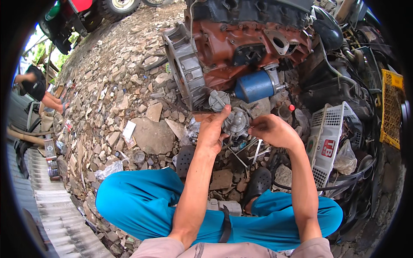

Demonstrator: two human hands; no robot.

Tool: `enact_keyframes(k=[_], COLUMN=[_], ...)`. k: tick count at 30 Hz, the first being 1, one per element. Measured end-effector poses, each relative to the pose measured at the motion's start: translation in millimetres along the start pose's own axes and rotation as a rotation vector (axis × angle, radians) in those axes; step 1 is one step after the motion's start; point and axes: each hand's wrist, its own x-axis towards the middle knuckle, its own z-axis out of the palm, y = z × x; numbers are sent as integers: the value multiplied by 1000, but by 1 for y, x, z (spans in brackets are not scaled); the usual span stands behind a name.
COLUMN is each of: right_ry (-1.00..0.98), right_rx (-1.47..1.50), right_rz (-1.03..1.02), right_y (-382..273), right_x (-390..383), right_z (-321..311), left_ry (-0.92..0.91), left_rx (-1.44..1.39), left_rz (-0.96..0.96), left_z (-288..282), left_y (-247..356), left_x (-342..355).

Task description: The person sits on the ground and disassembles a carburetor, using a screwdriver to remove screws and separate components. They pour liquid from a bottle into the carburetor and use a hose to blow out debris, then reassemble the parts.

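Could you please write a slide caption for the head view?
Left hand holds a grey metal part, right hand beside it, near a red-brown engine.

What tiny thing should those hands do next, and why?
Maybe the right hand should work on the grey metal housing from its right side: the left hand holds the housing, and the right hand's fingers curl beside that side, though whether they touch is unclear.
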Motion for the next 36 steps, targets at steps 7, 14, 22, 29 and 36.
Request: enact_keyframes(k=[7,14,22,29,36], right_ry=[-155,-22,-17,-11,119], right_rx=[822,959,1093,1301,1389], right_rz=[41,-93,-94,60,132], right_y=[8,-2,-38,-43,-23], right_x=[1,-3,-22,-17,-4], right_z=[6,15,4,17,25], left_ry=[-28,-63,-193,-202,-476], left_rx=[-151,-216,-231,-50,77], left_rz=[121,214,374,424,332], left_z=[5,11,18,22,22], left_y=[-2,12,31,25,42], left_x=[-6,-22,-47,-60,-70])
